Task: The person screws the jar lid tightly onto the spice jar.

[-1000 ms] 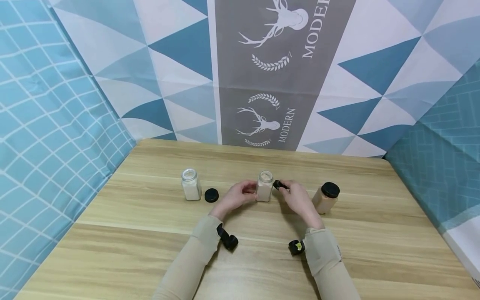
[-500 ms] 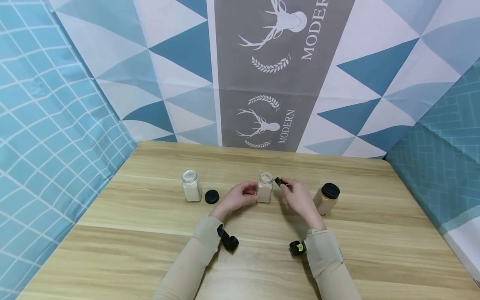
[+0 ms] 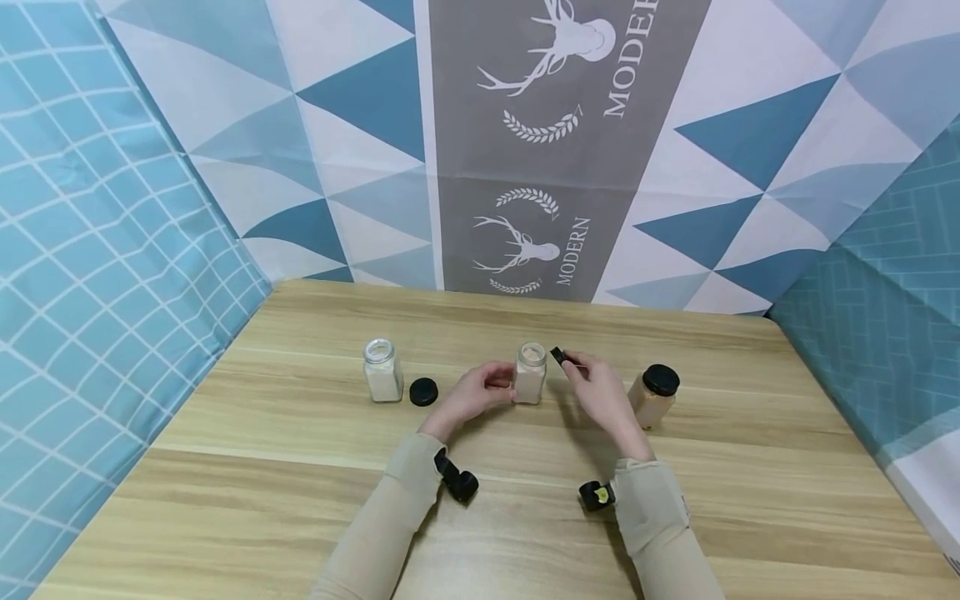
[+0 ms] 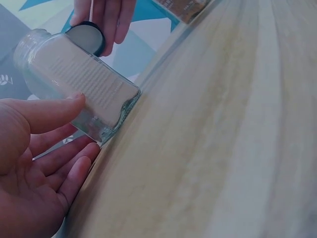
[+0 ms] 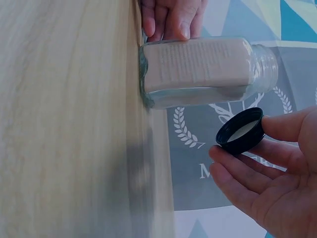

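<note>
An uncapped glass jar (image 3: 529, 383) of pale powder stands upright on the table. My left hand (image 3: 480, 390) holds it from the left; in the left wrist view the thumb lies on the glass and the fingers reach behind its base. Just right of the jar's mouth, my right hand (image 3: 598, 392) pinches a black screw lid (image 5: 240, 131) between thumb and fingers. The lid is tilted, its pale lined inside turned toward the jar, and a gap separates the two.
To the left stands another uncapped jar (image 3: 383, 373) of white powder, with a black lid (image 3: 423, 392) lying beside it. A black-capped jar (image 3: 654, 395) with brownish contents is right of my right hand. Patterned cloth (image 3: 375, 167) rises behind the wooden table (image 3: 525, 533).
My right hand has raised the lid slightly and tipped it more upright. The left hand and the jar have stayed in place.
</note>
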`<control>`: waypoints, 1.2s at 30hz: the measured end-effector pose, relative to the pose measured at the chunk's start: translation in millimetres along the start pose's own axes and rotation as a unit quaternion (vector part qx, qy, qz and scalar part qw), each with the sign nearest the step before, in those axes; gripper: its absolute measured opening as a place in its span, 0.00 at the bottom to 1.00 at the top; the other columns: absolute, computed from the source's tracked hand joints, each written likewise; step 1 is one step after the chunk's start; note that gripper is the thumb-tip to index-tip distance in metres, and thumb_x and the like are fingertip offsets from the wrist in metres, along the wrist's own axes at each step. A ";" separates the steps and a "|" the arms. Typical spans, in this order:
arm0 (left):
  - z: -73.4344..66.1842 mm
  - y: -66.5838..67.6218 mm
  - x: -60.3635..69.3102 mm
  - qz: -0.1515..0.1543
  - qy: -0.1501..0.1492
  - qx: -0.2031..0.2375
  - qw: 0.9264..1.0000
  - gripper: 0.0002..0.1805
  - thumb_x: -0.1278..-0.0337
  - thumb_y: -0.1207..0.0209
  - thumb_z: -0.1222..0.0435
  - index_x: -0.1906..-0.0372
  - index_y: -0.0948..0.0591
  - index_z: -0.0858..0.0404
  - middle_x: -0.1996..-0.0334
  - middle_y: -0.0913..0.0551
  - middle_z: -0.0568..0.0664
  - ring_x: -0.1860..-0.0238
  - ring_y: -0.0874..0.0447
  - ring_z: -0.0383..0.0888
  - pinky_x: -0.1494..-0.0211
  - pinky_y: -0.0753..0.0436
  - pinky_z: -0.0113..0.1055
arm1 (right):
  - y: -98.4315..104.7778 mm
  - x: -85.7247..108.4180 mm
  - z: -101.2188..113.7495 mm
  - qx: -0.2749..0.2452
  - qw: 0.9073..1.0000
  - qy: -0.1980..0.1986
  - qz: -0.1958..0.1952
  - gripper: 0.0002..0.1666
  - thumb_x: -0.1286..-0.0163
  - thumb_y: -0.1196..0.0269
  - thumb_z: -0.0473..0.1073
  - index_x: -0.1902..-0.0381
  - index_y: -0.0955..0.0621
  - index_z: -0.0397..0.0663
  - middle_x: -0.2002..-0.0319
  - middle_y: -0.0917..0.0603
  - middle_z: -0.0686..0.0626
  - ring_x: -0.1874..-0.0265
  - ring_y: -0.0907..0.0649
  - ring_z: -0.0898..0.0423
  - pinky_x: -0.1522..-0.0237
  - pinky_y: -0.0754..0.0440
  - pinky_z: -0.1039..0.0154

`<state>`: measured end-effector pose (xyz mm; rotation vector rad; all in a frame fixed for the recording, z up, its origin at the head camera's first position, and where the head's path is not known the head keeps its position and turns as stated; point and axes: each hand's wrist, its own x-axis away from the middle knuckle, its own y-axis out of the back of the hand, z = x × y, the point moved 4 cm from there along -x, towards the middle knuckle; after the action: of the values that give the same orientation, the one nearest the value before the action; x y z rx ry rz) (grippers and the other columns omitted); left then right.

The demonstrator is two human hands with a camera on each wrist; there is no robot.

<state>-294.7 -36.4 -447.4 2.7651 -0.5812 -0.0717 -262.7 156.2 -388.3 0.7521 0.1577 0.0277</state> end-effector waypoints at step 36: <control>-0.1 0.1 1.7 0.001 -0.008 0.005 1.000 0.26 0.49 0.38 0.66 0.42 0.28 0.65 0.48 0.23 0.57 0.48 0.24 0.51 0.44 0.26 0.41 | 7.4 4.1 27.4 -0.040 0.998 0.033 -0.028 0.24 0.29 0.51 0.52 0.42 0.27 0.44 0.49 0.21 0.41 0.51 0.21 0.48 0.51 0.24 0.51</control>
<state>-293.2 -37.2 -447.3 2.7759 -0.5904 -0.0895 -254.2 143.4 -364.1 0.6673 0.2402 0.0050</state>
